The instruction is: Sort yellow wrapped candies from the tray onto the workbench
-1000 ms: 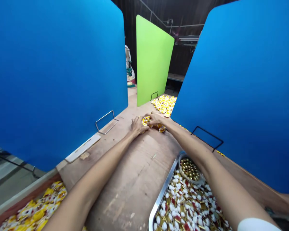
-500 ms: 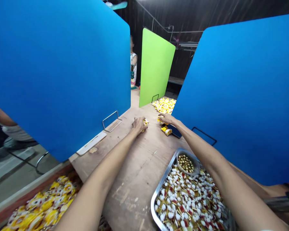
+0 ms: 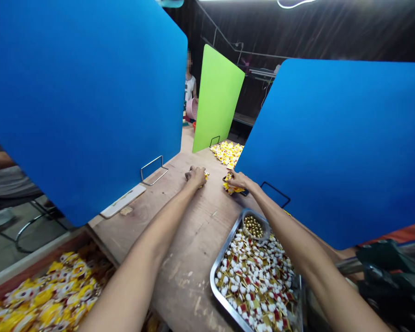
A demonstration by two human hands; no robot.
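Note:
Over the middle of the wooden table (image 3: 180,212), my left hand (image 3: 194,176) is closed around a small yellow-and-white piece (image 3: 206,176), which pokes out on its right side. To the right, my right hand (image 3: 240,180) bends its fingers over small yellow-and-white pieces (image 3: 227,186); how many it grips is hidden. A dark flat object (image 3: 245,193) lies partly under that hand. Below my right forearm stands a metal tray (image 3: 212,272) full of small white, gold and red parts (image 3: 252,281). A round tub of gold beads (image 3: 253,226) sits in its far corner.
Blue panels (image 3: 90,101) (image 3: 339,138) flank the table, with a green panel (image 3: 217,101) farther back. Yellow pieces lie in a heap (image 3: 228,153) beyond my hands and in a bin (image 3: 48,299) at lower left. Dark machinery (image 3: 390,276) stands right; a person (image 3: 191,87) is behind.
The view has shifted slightly. My right hand has come down onto the piece that lay apart near the dark object. A pink basket has appeared by the person at the back.

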